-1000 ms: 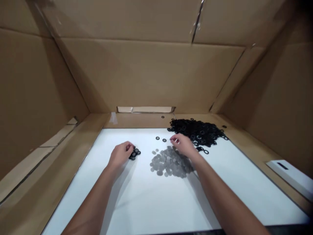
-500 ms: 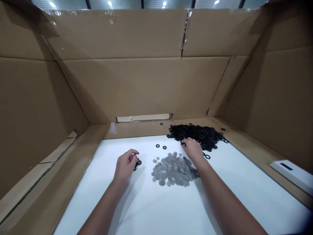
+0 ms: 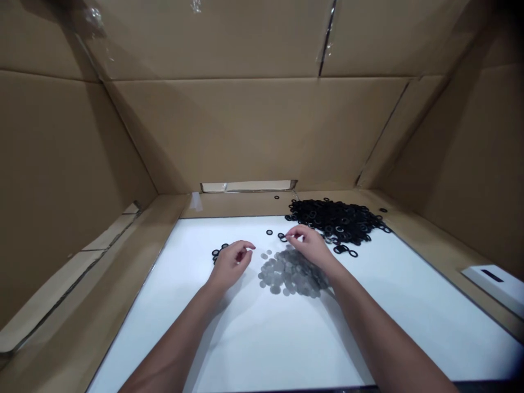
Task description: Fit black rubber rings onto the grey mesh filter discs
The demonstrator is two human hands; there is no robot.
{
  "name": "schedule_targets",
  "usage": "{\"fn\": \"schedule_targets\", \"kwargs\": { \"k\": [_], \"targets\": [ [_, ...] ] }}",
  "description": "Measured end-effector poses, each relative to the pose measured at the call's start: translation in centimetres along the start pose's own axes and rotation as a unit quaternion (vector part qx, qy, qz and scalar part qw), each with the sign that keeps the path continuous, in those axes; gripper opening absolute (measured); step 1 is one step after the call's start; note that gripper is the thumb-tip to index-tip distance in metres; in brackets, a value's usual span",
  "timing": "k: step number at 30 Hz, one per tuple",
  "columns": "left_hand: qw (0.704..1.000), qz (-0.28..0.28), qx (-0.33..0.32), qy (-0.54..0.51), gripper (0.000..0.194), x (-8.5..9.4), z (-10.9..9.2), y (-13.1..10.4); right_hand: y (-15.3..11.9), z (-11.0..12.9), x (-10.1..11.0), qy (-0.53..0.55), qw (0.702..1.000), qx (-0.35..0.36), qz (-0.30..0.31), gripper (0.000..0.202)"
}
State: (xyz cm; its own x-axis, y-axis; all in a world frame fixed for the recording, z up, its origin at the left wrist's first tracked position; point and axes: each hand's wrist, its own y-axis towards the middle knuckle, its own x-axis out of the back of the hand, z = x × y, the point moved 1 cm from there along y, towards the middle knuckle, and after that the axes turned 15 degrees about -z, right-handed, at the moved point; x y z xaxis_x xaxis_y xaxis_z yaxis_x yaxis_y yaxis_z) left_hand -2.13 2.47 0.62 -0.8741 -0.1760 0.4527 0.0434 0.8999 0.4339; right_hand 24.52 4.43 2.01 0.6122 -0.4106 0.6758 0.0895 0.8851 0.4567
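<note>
My right hand (image 3: pixel 308 246) pinches a black rubber ring (image 3: pixel 284 239) at its fingertips, right beside a ring with a grey centre (image 3: pixel 280 235) on the white board. A similar filled ring (image 3: pixel 269 232) lies just to the left. My left hand (image 3: pixel 232 266) hovers left of the grey discs, thumb and forefinger curved and slightly apart, with nothing visible between them. Behind it, a small group of black rings (image 3: pixel 215 253) is partly hidden. Thin round grey discs (image 3: pixel 282 275) are heaped between my hands, partly under my right hand's shadow.
A large pile of black rings (image 3: pixel 335 218) sits at the back right, with several strays near its edge. Cardboard walls (image 3: pixel 237 125) enclose the white board (image 3: pixel 254 344) at the left, back and right. On the right ledge rests a white box (image 3: pixel 497 284) with a dark slot.
My right hand has come left from the pile with a black ring, to the filled rings. My left hand has moved right, away from the small ring group. The view has tilted down.
</note>
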Motion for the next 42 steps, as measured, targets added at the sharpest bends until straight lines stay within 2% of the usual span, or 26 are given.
{"fn": "schedule_targets", "kwargs": {
  "k": [3, 6, 9, 13, 16, 22, 31, 38, 42],
  "targets": [
    [0.997, 0.065, -0.02, -0.041, 0.031, -0.6, -0.9, -0.3, -1.6, 3.9, -1.3, 0.085, 0.994, 0.035, 0.056, 0.018],
    [0.996, 0.078, -0.026, -0.04, 0.027, -1.1, -0.9, -0.4, -2.6, 5.5, -1.8, 0.176, 0.98, 0.031, 0.086, 0.017],
    [0.998, 0.049, -0.002, -0.032, 0.029, -1.2, -0.5, -0.2, -2.6, 4.6, -1.8, 0.14, 0.986, 0.036, 0.085, 0.019],
    [0.998, 0.03, 0.046, -0.039, 0.032, -0.9, -0.3, 0.0, -2.2, 3.2, -2.8, -0.042, 0.986, 0.13, 0.1, 0.02],
    [0.998, 0.027, 0.043, -0.033, 0.032, -0.8, -0.7, 0.0, -2.3, 3.3, -4.0, -0.095, 0.978, 0.153, 0.102, 0.022],
    [0.999, 0.029, 0.026, -0.021, 0.03, -0.8, -0.9, -0.1, -2.3, 4.6, -4.8, -0.121, 0.977, 0.144, 0.101, 0.017],
    [0.998, 0.038, 0.042, -0.011, 0.034, -0.9, -0.8, -0.1, -2.6, 4.1, -3.4, -0.076, 0.984, 0.108, 0.117, 0.007],
    [0.997, 0.054, 0.056, -0.017, 0.034, -0.8, -0.7, -0.1, -2.5, 3.8, -2.6, -0.029, 0.986, 0.074, 0.146, 0.01],
    [0.997, 0.056, 0.048, -0.019, 0.033, -0.8, -0.8, -0.1, -2.5, 3.7, -2.6, -0.027, 0.987, 0.074, 0.139, 0.008]
  ]
}}
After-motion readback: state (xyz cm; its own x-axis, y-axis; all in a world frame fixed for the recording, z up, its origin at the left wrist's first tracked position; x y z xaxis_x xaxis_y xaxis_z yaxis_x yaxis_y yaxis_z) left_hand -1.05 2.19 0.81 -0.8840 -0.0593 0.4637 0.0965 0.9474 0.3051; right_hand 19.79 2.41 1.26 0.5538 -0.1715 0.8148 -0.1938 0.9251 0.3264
